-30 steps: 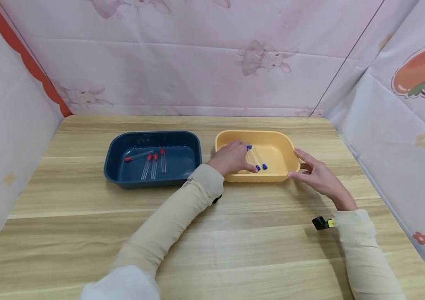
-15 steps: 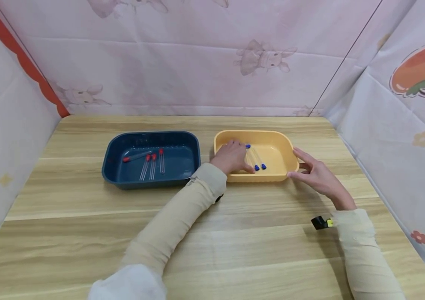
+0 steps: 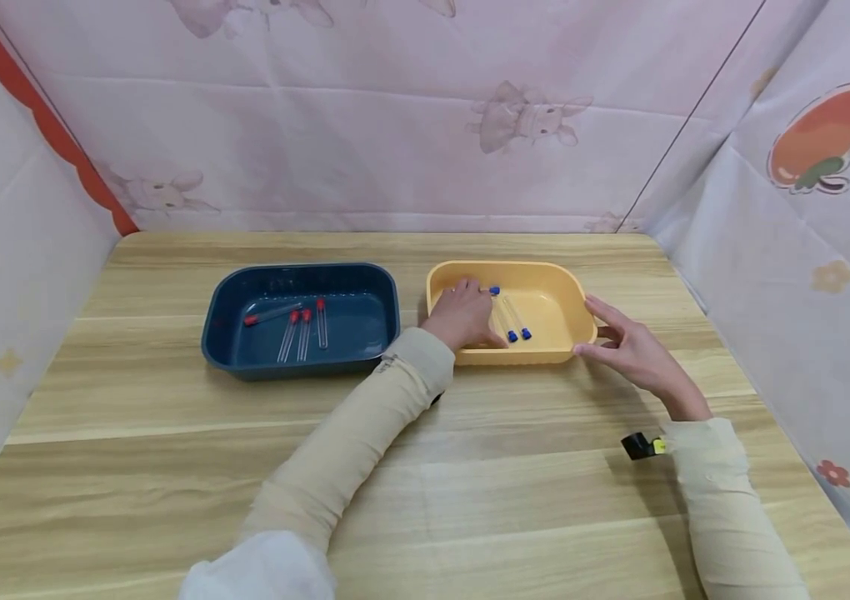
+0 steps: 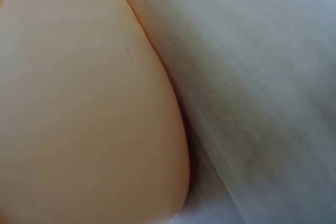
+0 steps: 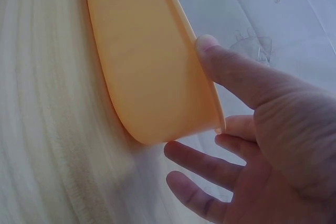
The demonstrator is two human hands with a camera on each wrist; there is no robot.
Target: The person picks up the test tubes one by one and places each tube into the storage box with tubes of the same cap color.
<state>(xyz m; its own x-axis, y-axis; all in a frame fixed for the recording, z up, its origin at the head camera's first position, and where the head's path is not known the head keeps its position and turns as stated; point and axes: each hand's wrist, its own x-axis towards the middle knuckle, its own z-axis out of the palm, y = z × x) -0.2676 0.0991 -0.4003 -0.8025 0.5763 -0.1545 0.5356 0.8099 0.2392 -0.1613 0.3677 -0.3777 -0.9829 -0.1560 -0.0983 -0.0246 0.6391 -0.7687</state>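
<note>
My left hand point(image 3: 462, 315) reaches into the left part of a yellow tray point(image 3: 503, 357). Its fingertips point down at the tray floor and are hidden, so any grip on a tube does not show. Just right of it lie clear test tubes with blue caps: one tube point(image 3: 515, 312), one blue cap point(image 3: 512, 337) beside it, and another cap point(image 3: 495, 291) near the fingers. At the tray's right end, my right hand point(image 3: 635, 350) grips the corner, thumb on the rim. In the right wrist view, two fingers of the right hand point(image 5: 283, 129) stay off the tray wall.
Left of the yellow tray stands a dark blue tray point(image 3: 301, 368) holding several red-capped test tubes point(image 3: 322, 325). Both rest on a wooden table point(image 3: 470, 483). Printed cloth walls point(image 3: 365, 150) enclose the back and sides. The left wrist view shows mostly a blurred tray wall point(image 4: 89, 108).
The upper blue cap beside my left fingers has shifted slightly back and left, its tube now lying flatter across. My right hand keeps its place on the tray. The view has drifted slightly.
</note>
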